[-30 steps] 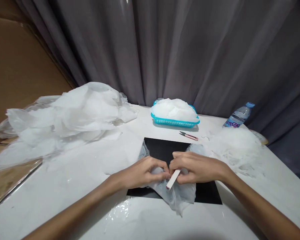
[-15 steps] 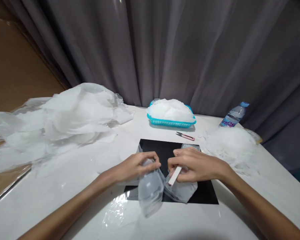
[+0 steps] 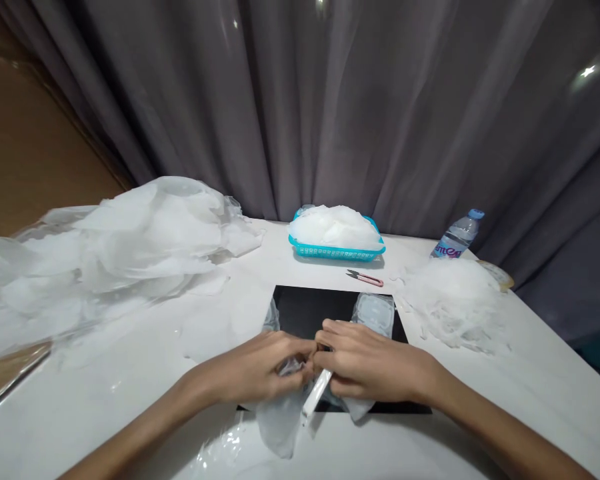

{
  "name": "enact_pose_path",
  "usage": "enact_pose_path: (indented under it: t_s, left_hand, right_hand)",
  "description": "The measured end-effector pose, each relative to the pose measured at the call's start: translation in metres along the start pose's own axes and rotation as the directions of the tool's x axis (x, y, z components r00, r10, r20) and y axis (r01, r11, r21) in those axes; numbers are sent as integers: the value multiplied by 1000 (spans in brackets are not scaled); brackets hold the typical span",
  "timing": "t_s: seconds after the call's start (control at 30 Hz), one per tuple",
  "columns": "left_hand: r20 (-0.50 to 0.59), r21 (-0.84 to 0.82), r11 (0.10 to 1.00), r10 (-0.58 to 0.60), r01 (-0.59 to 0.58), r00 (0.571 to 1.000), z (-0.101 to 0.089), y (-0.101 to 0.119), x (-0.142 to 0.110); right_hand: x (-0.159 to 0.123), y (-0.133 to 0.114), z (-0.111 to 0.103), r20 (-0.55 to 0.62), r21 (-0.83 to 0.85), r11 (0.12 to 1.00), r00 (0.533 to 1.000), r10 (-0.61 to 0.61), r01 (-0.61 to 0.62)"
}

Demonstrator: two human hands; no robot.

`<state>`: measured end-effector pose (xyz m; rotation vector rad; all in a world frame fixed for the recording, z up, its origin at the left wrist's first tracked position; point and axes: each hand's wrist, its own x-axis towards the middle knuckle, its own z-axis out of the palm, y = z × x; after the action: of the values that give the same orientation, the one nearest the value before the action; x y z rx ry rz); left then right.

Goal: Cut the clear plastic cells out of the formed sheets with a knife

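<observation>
My left hand (image 3: 263, 367) pinches a crumpled, translucent white sheet piece (image 3: 280, 427), which hangs down past the front edge of a black mat (image 3: 310, 310). Against its fingertips, my right hand (image 3: 370, 360) is closed around a flat white stick (image 3: 317, 393) that points down toward me. More translucent material (image 3: 357, 408) shows beneath the right hand; whether it joins the left piece I cannot tell. Farther back on the mat lies a clear, embossed-looking piece (image 3: 375, 313), and another clear piece (image 3: 271, 317) sits at the mat's left edge.
A big heap of white translucent sheets (image 3: 145, 233) covers the table's left. Behind the mat are pink-handled thread snips (image 3: 367, 278) and a turquoise basket (image 3: 337, 253) piled with white pieces. To the right are shredded white scraps (image 3: 460, 300) and a water bottle (image 3: 455, 239).
Both hands have come together, fingertips meeting over the mat. The white stick has shifted left and toward me with the right hand. The view has shifted slightly.
</observation>
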<state>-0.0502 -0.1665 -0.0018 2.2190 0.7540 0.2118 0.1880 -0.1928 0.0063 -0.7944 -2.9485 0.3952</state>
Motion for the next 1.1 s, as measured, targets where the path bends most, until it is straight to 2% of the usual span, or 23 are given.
enact_pose_path:
  t_s: [0.07,0.13,0.23,0.33,0.47,0.57,0.73,0.93,1.03,1.1]
  left_hand:
    - [49,12,996,-89,88,995,0,-1,0]
    - [81,-47,989,-134,138,988,-1,-2,0]
    - [122,-210,966,-125,148,985,-5,-3,1]
    - [136,-328,931,-124,163,983,-9,-6,3]
    - [146,-357,920,-119,164,982,-12,-10,5]
    - [158,-319,933,-122,167,980,-9,-12,7]
    - [104,-304,940,-128,154,986,1,-11,10]
    - [36,-381,899,-220,217,975,14,-22,17]
    - [-25,-361,901,-267,241,963,10,-35,18]
    - [-15,-350,901,-279,256,960,2,-40,16]
  right_hand:
    - [-1,1,7,2,3,998,998,62,-62]
    - [-1,2,12,-15,-14,996,996,83,-83]
    - [1,5,12,-17,-9,996,996,91,-91]
    - [2,10,6,22,65,995,997,76,-77]
    - [3,15,0,15,103,993,999,53,-54]
    - [2,12,-1,10,62,997,999,52,-52]
    - [6,12,3,42,-30,995,995,92,-90]
    - [10,19,15,-17,-61,998,1000,1,-3]
    - [5,17,6,-11,-29,999,999,-46,46]
    - [-1,15,-5,-6,36,998,999,-42,42]
